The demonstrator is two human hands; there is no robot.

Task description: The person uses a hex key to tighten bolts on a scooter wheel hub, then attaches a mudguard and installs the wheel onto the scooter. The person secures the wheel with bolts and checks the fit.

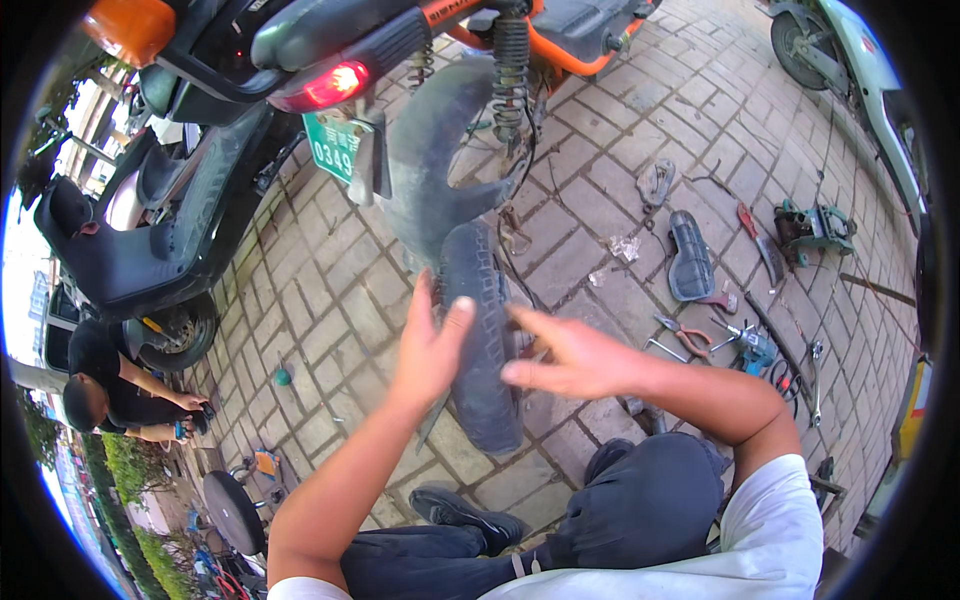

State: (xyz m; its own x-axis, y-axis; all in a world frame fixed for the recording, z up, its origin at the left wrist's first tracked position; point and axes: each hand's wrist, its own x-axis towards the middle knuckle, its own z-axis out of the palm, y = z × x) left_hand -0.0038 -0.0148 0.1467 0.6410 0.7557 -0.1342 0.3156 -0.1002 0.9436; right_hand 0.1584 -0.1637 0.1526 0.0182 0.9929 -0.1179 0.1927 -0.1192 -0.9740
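A black rear tyre [485, 350] stands between my hands, under the dark mudguard [420, 165] of an orange-and-black scooter. My left hand [430, 348] is at the tyre's left side, its thumb raised over the edge of the tread and apart from the fingers. On the other side, my right hand [572, 355] is open, thumb and index finger stretched toward the sidewall. Its fingertips are close to the rubber; whether they touch is unclear. Neither hand is closed around anything. The wheel's hub is mostly hidden. A coil spring shock absorber [510, 75] rises above.
On the paving at right lie pliers [685, 336], a blue power tool [755, 348], a wrench [816, 380], a red-handled knife-like tool [760, 240], a dark shoe-shaped piece [690, 257] and a green metal device [815, 232]. Another scooter [170, 220] and a crouching person [110, 385] are at left.
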